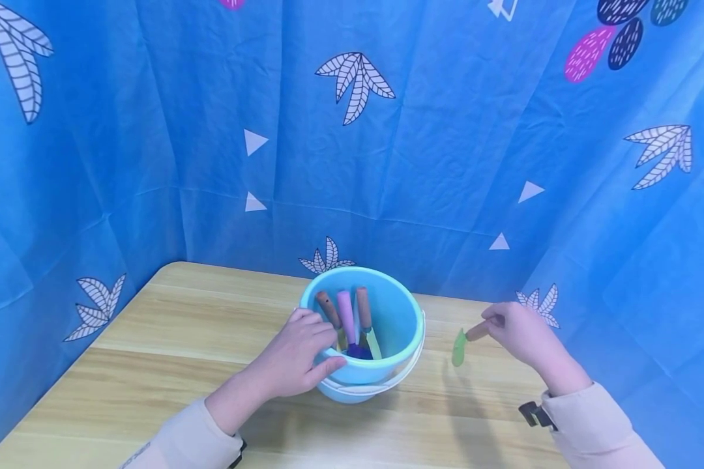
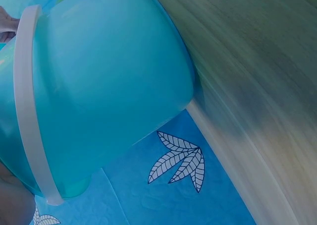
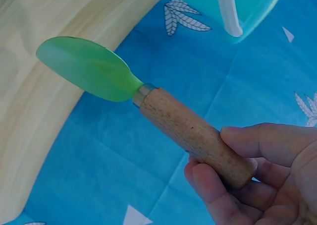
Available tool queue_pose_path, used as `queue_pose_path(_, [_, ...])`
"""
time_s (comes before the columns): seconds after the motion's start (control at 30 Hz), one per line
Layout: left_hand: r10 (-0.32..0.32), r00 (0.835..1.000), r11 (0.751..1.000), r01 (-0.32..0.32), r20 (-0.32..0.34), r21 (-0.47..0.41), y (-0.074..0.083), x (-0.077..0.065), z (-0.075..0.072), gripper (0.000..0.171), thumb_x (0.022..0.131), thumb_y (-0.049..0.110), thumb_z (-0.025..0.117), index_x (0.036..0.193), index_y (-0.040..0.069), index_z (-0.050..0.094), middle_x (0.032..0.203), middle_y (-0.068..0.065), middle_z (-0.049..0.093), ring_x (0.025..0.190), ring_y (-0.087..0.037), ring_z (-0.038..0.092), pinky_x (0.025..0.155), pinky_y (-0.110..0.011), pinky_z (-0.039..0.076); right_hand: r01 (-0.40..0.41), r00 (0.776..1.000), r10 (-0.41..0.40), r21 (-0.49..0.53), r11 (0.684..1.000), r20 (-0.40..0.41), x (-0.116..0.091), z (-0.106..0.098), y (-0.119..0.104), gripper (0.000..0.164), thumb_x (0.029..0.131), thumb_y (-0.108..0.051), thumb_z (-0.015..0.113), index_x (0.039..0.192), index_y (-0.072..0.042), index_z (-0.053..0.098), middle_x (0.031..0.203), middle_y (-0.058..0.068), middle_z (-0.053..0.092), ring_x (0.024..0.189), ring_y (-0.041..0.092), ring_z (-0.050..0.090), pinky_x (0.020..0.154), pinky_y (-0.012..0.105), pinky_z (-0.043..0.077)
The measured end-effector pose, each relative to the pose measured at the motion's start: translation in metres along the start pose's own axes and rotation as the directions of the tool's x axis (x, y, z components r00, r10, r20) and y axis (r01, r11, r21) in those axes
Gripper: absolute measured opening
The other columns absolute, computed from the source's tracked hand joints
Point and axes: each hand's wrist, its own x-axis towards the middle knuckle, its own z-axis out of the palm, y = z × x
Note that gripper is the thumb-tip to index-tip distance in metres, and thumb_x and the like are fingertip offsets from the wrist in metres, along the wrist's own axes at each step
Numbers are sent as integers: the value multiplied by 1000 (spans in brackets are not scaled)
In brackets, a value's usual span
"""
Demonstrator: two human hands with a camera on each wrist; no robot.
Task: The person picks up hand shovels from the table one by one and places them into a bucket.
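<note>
In my right hand (image 1: 519, 332) I hold a small garden trowel (image 3: 168, 118) by the end of its wooden handle, thumb on one side and fingers on the other. Its green blade (image 3: 89, 69) points down over the table, to the right of the bucket. My left hand (image 1: 293, 355) grips the near left rim of a light blue bucket (image 1: 396, 326), thumb outside and fingers over the edge. Inside the bucket stand several tools, among them one with a purple handle (image 1: 345, 312) and two with brown handles (image 1: 363, 307). The bucket's white carrying handle (image 2: 27, 96) hangs down its front.
A light wooden table (image 1: 211, 319) carries the bucket near its back edge. Blue cloth (image 1: 434, 143) printed with leaves and triangles hangs behind and at both sides. A dark strap (image 1: 536, 415) circles the right sleeve.
</note>
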Motion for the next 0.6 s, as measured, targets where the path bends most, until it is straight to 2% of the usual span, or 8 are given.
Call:
queue_pose_path(0.17, [-1,1000,1000,1,6,2,0,-1,0,35,101,49,50,79,22,49,74,15,42,80,-9,44,86,-36,38,-4,1000,4,9,1000,-1,-1,-8,-7,23,92,-3,61,111,7,68,98,17,72,54,15,39,51,31,37])
queue_pose_path(0.33, [5,1000,1000,-5,-3,3,0,-1,1,36,102,49,49,78,22,48,73,15,41,79,-9,44,85,-36,38,-3,1000,3,-16,1000,-9,-2,-20,-15,21,94,-7,63,111,4,69,87,7,70,54,15,39,54,32,36])
queue_pose_path(0.6, [-2,1000,1000,2,-2,9,-1,0,3,35,101,48,50,78,23,47,73,15,40,78,-9,44,84,-35,38,12,1000,-13,-43,999,-20,-3,-34,-28,19,95,-9,65,110,1,70,95,11,73,55,16,43,54,34,37])
